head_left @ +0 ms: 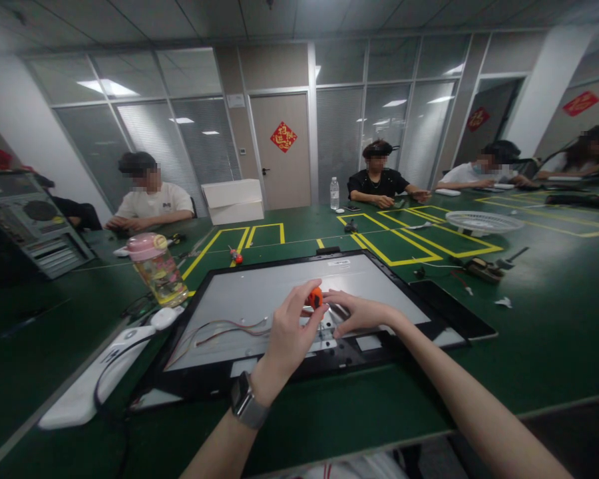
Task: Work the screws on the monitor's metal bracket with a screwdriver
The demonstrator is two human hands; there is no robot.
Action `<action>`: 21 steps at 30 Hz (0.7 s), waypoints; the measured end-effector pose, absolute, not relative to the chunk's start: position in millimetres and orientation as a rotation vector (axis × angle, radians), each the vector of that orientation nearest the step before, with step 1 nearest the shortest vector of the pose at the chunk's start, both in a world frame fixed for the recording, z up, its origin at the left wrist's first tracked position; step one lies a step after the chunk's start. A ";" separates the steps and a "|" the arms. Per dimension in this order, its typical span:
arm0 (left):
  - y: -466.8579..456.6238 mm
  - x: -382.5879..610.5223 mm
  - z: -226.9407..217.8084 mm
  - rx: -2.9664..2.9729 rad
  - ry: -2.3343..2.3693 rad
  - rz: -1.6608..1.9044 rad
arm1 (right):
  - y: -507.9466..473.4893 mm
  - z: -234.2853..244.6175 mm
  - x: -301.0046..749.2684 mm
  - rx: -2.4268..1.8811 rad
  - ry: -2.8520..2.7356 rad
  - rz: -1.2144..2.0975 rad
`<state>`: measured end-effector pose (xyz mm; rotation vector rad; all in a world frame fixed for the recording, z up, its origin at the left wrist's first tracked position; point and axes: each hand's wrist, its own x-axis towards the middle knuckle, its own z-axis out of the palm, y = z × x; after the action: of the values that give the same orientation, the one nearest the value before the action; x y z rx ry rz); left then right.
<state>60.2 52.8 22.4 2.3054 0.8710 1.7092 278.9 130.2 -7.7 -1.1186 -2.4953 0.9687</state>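
Observation:
A monitor panel [259, 293] lies face down on the green table, its grey metal back up, with thin red and white wires [219, 330] running across its lower left. My left hand [289, 329], a watch on its wrist, pinches the orange handle of a small screwdriver [315, 297] held upright over the panel's lower middle. My right hand [362, 313] rests beside it on the panel, fingers curled and pressed down near the screwdriver's tip.
A pink-lidded bottle [157, 266] and a white mouse [164, 318] sit left of the panel, a white cover [87, 386] nearer. A black bezel [454, 309], fan grille [482, 221], tools [484, 267] lie right. A computer case [27, 226] stands far left. Several people sit around the table.

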 end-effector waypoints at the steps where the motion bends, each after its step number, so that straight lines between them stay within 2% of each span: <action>1: 52.6 60.1 22.7 2.289 0.870 1.692 | 129.9 -7.2 278.8 -1.133 -2.507 0.977; 10: 54.7 55.9 25.4 2.205 0.952 1.648 | 126.1 -1.3 278.6 -1.144 -2.501 1.008; 17: 54.5 59.6 24.1 2.150 1.060 1.765 | 125.2 -0.5 278.3 -1.161 -2.514 1.011; 21: 52.9 63.4 28.0 2.017 0.942 1.692 | 126.8 -1.9 279.7 -1.095 -2.509 1.019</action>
<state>63.4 52.9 28.0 2.0165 0.9419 1.6921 279.7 126.8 -1.9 -1.0948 -2.5092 1.0193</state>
